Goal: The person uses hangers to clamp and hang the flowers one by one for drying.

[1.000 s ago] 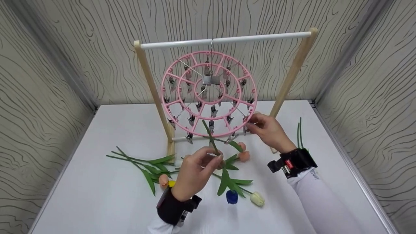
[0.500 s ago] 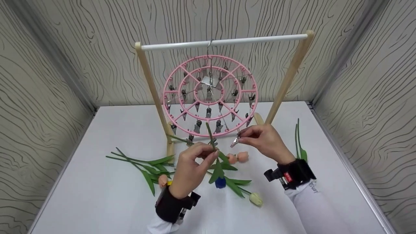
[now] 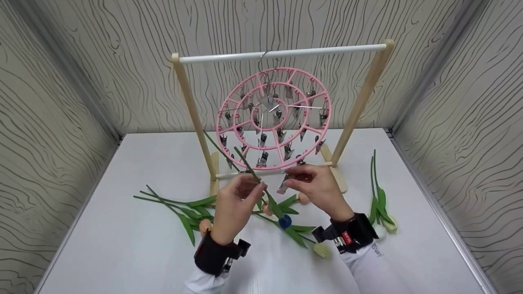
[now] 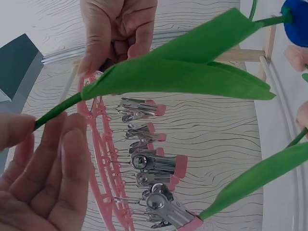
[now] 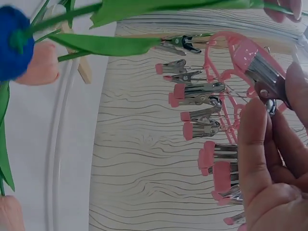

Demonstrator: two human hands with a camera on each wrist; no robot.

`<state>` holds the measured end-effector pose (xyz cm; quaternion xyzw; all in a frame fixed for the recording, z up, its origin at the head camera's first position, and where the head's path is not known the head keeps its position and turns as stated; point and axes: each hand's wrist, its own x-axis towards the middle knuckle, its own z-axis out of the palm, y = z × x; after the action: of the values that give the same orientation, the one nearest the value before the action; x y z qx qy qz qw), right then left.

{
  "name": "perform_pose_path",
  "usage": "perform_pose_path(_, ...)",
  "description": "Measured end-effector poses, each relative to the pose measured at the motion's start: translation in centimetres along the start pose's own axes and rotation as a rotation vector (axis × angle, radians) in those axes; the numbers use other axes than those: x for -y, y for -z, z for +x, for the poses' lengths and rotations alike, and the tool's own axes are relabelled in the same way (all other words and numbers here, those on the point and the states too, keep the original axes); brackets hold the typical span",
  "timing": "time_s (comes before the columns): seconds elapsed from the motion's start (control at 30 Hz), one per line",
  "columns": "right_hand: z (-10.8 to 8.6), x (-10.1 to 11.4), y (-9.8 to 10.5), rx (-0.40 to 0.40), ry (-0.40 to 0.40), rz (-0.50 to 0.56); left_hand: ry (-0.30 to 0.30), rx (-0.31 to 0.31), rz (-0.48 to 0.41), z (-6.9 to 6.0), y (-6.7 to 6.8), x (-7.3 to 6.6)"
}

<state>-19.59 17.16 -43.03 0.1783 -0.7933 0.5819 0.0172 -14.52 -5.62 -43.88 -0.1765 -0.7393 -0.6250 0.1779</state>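
My left hand (image 3: pixel 240 206) pinches the green stem of a blue tulip (image 3: pixel 284 221), whose flower hangs down to the right. My right hand (image 3: pixel 317 188) pinches a metal clip with pink tips (image 3: pixel 282 189) at the near rim of the round pink hanger (image 3: pixel 220 134). In the right wrist view that clip (image 5: pixel 260 67) lies between thumb and fingers. The hanger is tilted and carries several such clips. In the left wrist view, another clip (image 4: pixel 168 207) grips a green stem beside a leaf (image 4: pixel 260 175).
A wooden stand (image 3: pixel 369 87) with a white top bar (image 3: pixel 327 51) bears the hanger. Tulips with green stems (image 3: pixel 163 200) lie at the left, others around a pale tulip (image 3: pixel 321 249) in the middle, and more stems (image 3: pixel 374 175) at the right.
The hanger has turned and swung to the right. My right hand has moved left and nearer, from the hanger's right rim, with a clip in its fingers. My left hand has shifted slightly left with the tulip.
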Motion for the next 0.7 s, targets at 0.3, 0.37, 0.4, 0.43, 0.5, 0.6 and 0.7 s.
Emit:
perform_pose_path(0.3, -0.4, 1.1, -1.8, -0.068, -0.036, 0.045, 0.093, -0.060, -0.084, 0.0, 0.0, 0.5)
perform_pose_path(0.37, -0.6, 1.1, -2.3, -0.094, -0.049, 0.058, 0.083, -0.072, -0.068, -0.1, -0.1, 0.5)
perform_pose_path(0.4, -0.7, 1.0, -2.5, -0.109, -0.053, 0.066, 0.079, -0.079, -0.057, -0.1, -0.2, 0.5)
perform_pose_path(0.43, -0.9, 1.0, -2.8, -0.129, -0.057, 0.071, 0.077, -0.087, -0.048, -0.1, -0.2, 0.5)
perform_pose_path(0.5, -1.1, 0.9, -3.1, -0.172, -0.053, 0.084, 0.082, -0.104, -0.029, -0.2, -0.3, 0.4)
perform_pose_path(0.6, -1.5, 0.8, -3.6, -0.247, -0.041, 0.099, 0.103, -0.119, -0.019, -0.2, -0.3, 0.3)
perform_pose_path(0.7, -1.8, 0.9, -4.0, -0.309, -0.024, 0.113, 0.122, -0.128, -0.008, -0.2, -0.4, 0.3)
